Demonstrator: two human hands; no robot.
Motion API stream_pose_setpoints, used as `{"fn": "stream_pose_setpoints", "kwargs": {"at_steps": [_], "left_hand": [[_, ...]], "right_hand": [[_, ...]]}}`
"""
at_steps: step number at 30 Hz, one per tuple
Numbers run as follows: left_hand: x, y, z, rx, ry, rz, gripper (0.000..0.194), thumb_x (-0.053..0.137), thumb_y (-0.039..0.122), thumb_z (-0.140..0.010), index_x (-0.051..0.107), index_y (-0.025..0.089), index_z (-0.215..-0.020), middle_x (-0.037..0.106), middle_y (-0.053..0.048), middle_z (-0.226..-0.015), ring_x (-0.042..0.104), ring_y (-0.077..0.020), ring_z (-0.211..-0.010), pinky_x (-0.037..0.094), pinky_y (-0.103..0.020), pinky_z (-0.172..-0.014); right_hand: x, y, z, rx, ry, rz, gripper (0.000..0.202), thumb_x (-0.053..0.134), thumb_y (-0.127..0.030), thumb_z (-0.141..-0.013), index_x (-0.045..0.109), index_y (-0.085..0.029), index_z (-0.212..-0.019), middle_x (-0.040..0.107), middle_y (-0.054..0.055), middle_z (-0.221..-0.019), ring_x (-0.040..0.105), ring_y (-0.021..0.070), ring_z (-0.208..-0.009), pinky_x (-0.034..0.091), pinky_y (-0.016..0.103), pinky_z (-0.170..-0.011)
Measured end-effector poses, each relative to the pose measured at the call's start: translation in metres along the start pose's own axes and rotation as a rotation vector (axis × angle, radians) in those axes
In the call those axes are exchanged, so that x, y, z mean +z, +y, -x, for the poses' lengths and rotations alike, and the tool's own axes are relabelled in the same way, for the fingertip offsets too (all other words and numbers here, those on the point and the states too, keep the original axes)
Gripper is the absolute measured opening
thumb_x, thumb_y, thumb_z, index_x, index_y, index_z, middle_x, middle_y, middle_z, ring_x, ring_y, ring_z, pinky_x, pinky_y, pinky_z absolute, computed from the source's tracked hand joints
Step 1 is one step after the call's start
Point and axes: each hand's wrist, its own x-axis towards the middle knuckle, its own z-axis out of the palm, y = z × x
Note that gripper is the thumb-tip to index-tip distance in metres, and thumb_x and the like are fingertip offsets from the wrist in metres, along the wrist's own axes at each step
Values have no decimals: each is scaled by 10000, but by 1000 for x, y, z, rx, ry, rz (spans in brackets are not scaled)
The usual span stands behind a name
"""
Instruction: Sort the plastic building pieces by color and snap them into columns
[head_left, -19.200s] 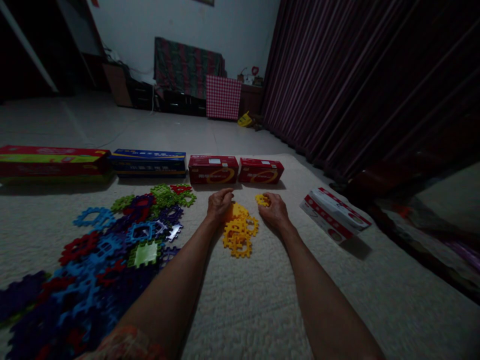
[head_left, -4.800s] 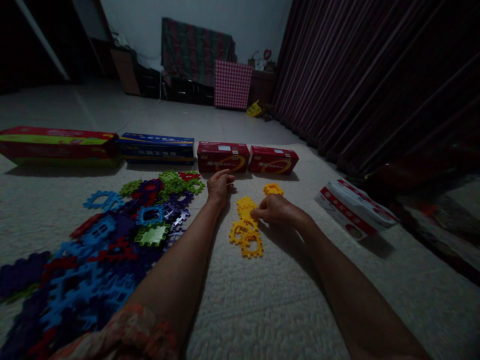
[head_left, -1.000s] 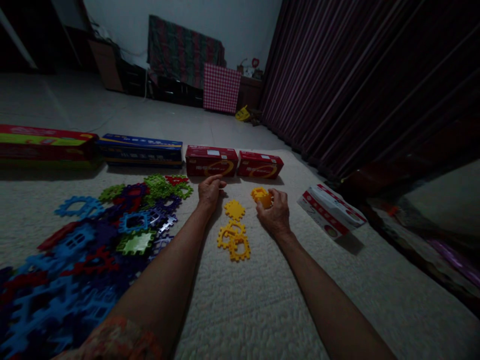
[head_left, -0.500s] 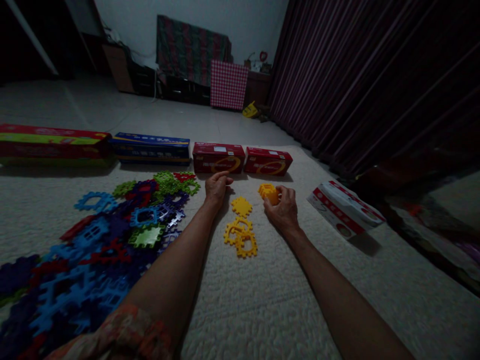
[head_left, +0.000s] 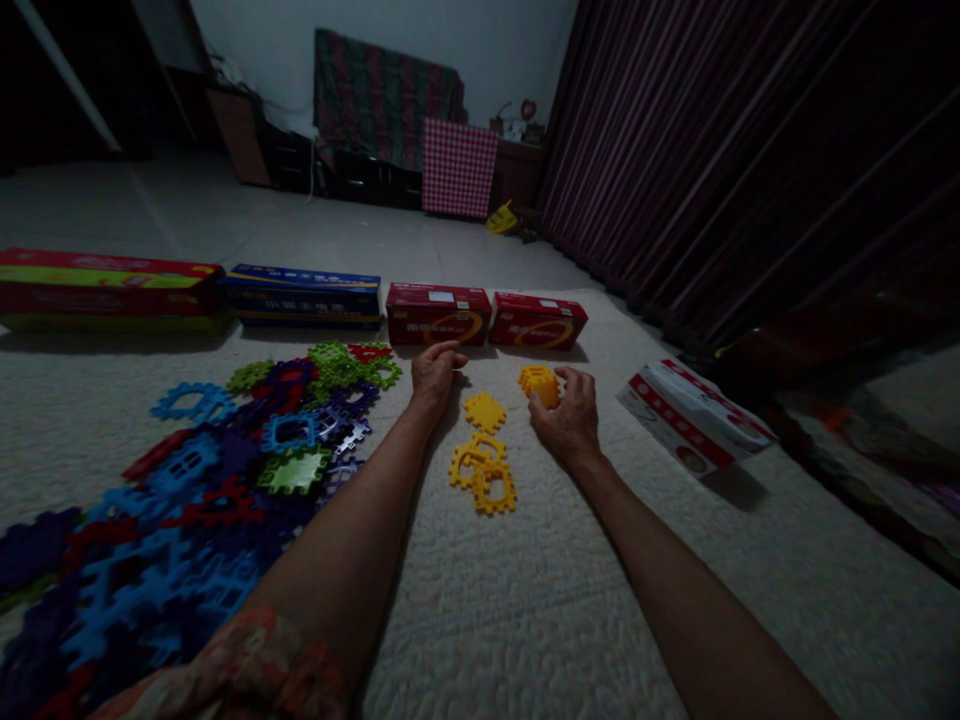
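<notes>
My right hand (head_left: 568,412) curves round a small stack of yellow interlocking plastic pieces (head_left: 538,384) standing on the pale quilted mat, thumb at its near side and fingers at its right. My left hand (head_left: 436,378) rests on the mat in front of a red box, fingers curled in, with nothing visible in them. Between my hands lies a flat yellow notched piece (head_left: 485,412). Closer to me, several yellow frame pieces (head_left: 495,487) overlap each other.
A heap of blue, purple, red and green notched pieces (head_left: 292,470) spreads to the left. Along the back stand a red and yellow box (head_left: 112,292), a blue box (head_left: 304,298) and two red boxes (head_left: 439,315). A white and red carton (head_left: 694,415) sits at right.
Hardly anything differs. My right hand stays at the yellow stack, its upper fingers a little farther from it; my left hand keeps its place. The view has shifted very slightly.
</notes>
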Motion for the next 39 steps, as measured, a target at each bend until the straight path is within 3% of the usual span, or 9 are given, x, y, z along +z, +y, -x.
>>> {"fn": "stream_pose_setpoints", "kwargs": {"at_steps": [5,8,10,13,16,24,31,39], "left_hand": [[-1,-2,-1,7,-4,6,296,597,197,-599,691,153,-876,657,-5,-643,583,-117,-577,453,-216,-526],[-1,-2,-2,13,-4,2,289,605,206,-598,691,153,-869,662,-11,-647,598,-121,-604,457,-212,-540],[0,-1,-2,16,-1,9,287,605,210,-603,693,154,-870,661,-13,-643,602,-124,-611,456,-211,-542],[0,-1,-1,9,3,14,290,597,203,-605,697,159,-874,663,-14,-642,606,-128,-616,452,-210,-539],[0,-1,-1,0,-1,16,299,590,187,-605,702,159,-881,669,-17,-655,604,-126,-617,452,-211,-544],[1,0,0,5,4,11,283,608,196,-619,709,157,-880,669,-22,-657,609,-134,-625,462,-217,-546],[0,-4,-3,25,3,18,292,631,223,-602,707,155,-875,670,-22,-643,609,-132,-602,459,-211,-529],[-1,-7,-5,26,-9,0,315,625,252,-586,700,161,-879,665,-22,-663,598,-133,-598,471,-231,-546]], "right_hand": [[-11,-21,2,-202,17,-128,260,587,-230,-823,587,-180,-1078,604,120,-1076,588,267,-1045,510,442,-947],[-11,-37,6,-292,-149,-253,158,555,-209,-842,612,-196,-989,637,73,-954,614,220,-897,538,381,-836],[-7,-46,9,-276,-297,-303,158,585,-241,-833,623,-198,-981,651,69,-958,616,207,-859,544,364,-788],[-1,-52,12,-222,-459,-297,261,664,-321,-799,633,-191,-1023,657,84,-1011,622,219,-904,545,380,-811],[4,-54,12,-203,-530,-230,374,714,-354,-760,636,-177,-1080,651,94,-1031,615,236,-954,531,412,-871],[8,-54,10,-123,-522,-131,477,732,-361,-722,651,-175,-1155,607,105,-1024,601,249,-932,533,415,-833],[5,-59,8,-145,-545,-65,230,737,-355,-736,652,-209,-893,549,38,-830,549,203,-782,492,356,-729],[2,-59,0,-197,-574,-36,215,761,-358,-721,597,-220,-741,479,10,-719,481,172,-664,434,309,-629]]}}
